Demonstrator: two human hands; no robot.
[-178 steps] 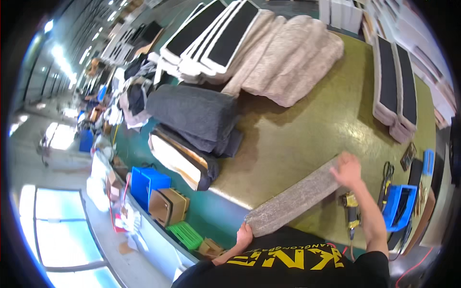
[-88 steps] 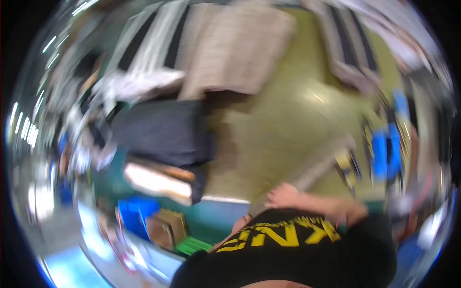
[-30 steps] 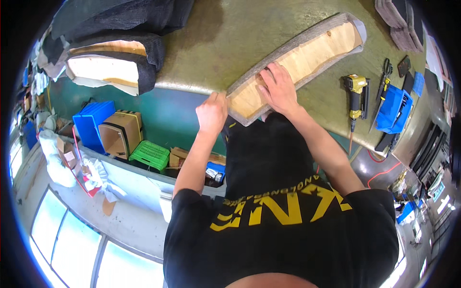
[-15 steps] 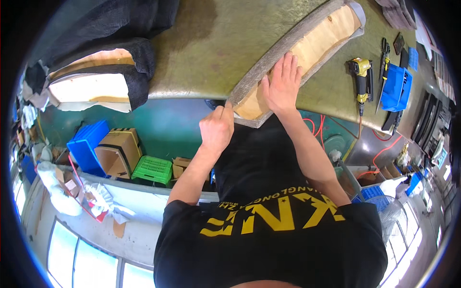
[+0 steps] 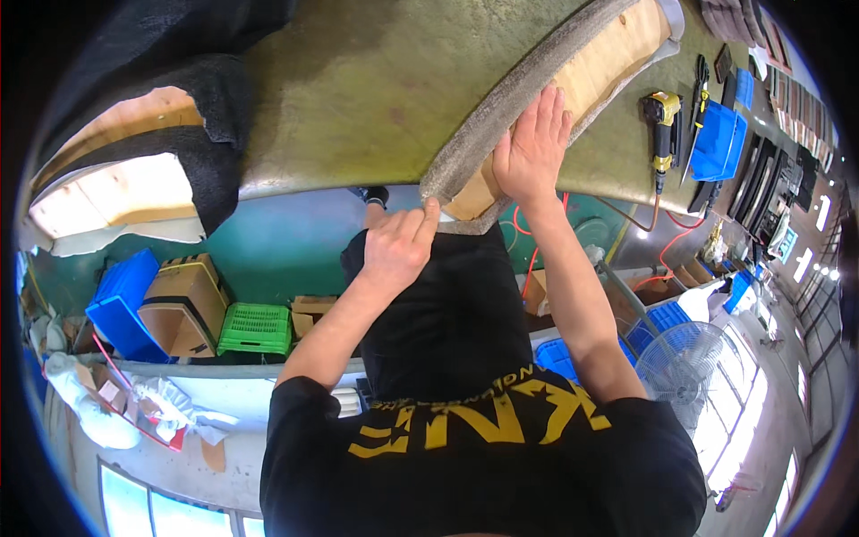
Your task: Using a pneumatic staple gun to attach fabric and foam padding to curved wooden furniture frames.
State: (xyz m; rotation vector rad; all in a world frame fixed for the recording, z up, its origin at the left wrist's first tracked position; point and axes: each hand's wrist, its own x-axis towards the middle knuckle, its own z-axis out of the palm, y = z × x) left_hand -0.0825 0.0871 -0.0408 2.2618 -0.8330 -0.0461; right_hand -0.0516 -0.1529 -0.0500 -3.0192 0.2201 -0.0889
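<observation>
Down at the near edge of the olive-green workbench, a long wooden panel wrapped in grey-brown fabric lies with its bare wood side up, one end hanging just over the bench edge. Its fabric runs along the panel's left side and curls under the near end. The left hand is loosely curled at that near corner, its fingers pinching or pressing the fabric edge against the wood; how firmly it grips cannot be told. The right hand lies flat and open on the bare wood, fingers spread, pressing down and holding nothing. Farther right on the bench rest a yellow-and-black power tool and a blue tray. On the left, dark upholstered pieces lie on the bench, and below it stand blue bins, cardboard boxes and a green crate.
</observation>
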